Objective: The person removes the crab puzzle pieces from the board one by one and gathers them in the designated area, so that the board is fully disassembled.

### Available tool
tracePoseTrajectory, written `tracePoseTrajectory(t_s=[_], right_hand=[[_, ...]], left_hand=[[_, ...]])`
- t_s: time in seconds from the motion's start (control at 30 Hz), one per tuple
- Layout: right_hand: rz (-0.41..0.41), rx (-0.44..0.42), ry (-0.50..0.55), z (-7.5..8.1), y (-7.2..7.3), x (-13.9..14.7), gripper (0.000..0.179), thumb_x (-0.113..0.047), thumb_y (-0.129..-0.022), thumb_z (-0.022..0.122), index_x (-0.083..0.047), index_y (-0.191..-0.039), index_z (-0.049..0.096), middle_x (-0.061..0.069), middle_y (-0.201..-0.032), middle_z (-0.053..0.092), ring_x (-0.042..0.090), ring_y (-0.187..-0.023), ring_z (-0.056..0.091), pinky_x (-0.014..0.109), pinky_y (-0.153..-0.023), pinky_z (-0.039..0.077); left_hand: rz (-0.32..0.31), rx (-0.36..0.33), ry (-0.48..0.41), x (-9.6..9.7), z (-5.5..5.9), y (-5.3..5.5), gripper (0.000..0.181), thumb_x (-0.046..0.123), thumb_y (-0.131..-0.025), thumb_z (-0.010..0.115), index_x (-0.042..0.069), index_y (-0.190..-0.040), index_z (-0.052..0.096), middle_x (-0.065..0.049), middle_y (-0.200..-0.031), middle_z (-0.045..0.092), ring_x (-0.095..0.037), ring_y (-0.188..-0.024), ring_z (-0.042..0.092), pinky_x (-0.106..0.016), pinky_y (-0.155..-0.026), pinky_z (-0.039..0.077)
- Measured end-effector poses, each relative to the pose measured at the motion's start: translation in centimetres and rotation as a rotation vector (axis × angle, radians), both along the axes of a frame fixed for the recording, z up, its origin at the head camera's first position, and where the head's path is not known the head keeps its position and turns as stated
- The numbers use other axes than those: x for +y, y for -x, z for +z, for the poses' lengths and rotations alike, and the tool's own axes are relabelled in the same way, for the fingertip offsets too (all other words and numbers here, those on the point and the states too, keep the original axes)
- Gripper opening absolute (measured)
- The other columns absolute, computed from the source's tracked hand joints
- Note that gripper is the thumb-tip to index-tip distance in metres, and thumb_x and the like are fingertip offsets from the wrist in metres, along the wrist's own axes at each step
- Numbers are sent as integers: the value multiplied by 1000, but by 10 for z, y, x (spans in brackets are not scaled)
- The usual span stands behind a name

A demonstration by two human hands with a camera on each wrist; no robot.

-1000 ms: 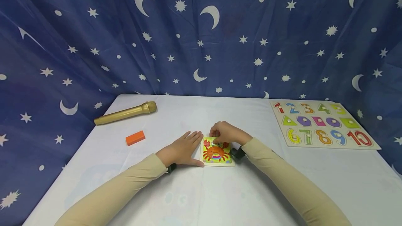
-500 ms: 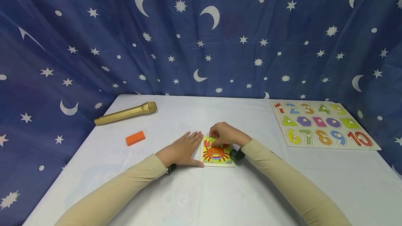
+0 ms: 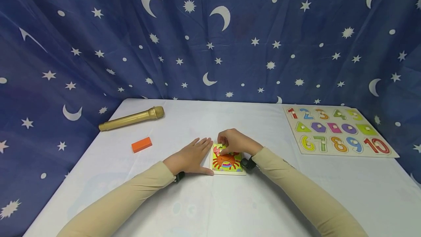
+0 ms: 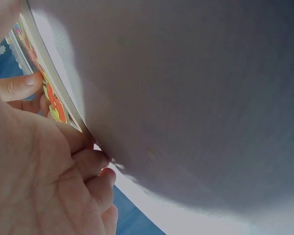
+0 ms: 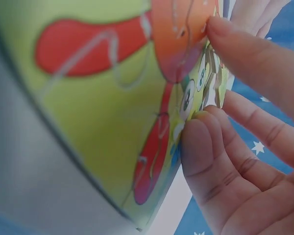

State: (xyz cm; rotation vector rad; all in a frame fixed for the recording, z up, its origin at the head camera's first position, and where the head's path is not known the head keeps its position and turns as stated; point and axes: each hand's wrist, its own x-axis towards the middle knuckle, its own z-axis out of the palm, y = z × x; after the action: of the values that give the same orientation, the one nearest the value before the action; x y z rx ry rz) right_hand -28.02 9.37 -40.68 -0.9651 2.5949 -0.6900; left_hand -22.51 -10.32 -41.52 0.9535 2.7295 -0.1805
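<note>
A small square jigsaw puzzle with a red-orange crab on yellow-green [image 3: 227,165] lies mid-table. My left hand [image 3: 189,158] rests along its left side, fingers outstretched and thumb by the near corner. In the left wrist view, fingers of this hand [image 4: 34,171] touch the edge of the board [image 4: 63,95]. Over the top part of the puzzle, my right hand [image 3: 238,141] pinches a puzzle piece [image 5: 222,85] near the crab's eyes. That piece looks slightly raised and tilted in the right wrist view, with the thumb on one side and curled fingers on the other. Its outline is partly hidden.
A gold microphone [image 3: 131,119] lies at the back left, with an orange block [image 3: 141,145] in front of it. At the right is a wooden number-and-shape peg board [image 3: 338,134]. A dark blue star-patterned curtain [image 3: 210,54] hangs behind the white-covered table [image 3: 197,207].
My right hand has shifted slightly left over the puzzle's top part, its fingers still at the piece. The left hand and the puzzle board stay in place.
</note>
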Motion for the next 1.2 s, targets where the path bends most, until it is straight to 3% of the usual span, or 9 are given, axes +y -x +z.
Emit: tracePoseTrajectory(t_s=[0.5,0.83,1.0,1.2], right_hand=[[-16,5,24,1,-2,1,25,-14,-72,81,-5,-87,64,5,-75,61,9,-65,50,15,-59,46],[-33,1,100,4,1,9,26,-19,-72,82,-5,-86,65,3,-75,63,7,-66,53,16,-62,49],[-58,40,142,13,15,18,25,-18,-73,81,-4,-90,68,5,-80,67,8,-70,57,22,-70,54],[-105,51,199,15,48,25,26,-13,-74,80,-2,-94,69,9,-87,69,13,-74,61,29,-75,55]], left_hand=[[16,-17,-7,-1,0,0,105,76,-78,47,6,-151,18,-8,-158,18,-24,-147,16,-43,-120,15],[21,-31,-15,-3,1,0,105,76,-78,47,7,-151,16,-8,-159,16,-24,-147,16,-43,-120,14],[15,-29,-16,-3,1,-1,105,76,-78,47,6,-151,16,-9,-158,16,-24,-147,16,-43,-120,15],[9,-32,-3,-3,2,-2,105,76,-79,46,6,-151,15,-9,-158,15,-24,-147,15,-41,-120,14]])
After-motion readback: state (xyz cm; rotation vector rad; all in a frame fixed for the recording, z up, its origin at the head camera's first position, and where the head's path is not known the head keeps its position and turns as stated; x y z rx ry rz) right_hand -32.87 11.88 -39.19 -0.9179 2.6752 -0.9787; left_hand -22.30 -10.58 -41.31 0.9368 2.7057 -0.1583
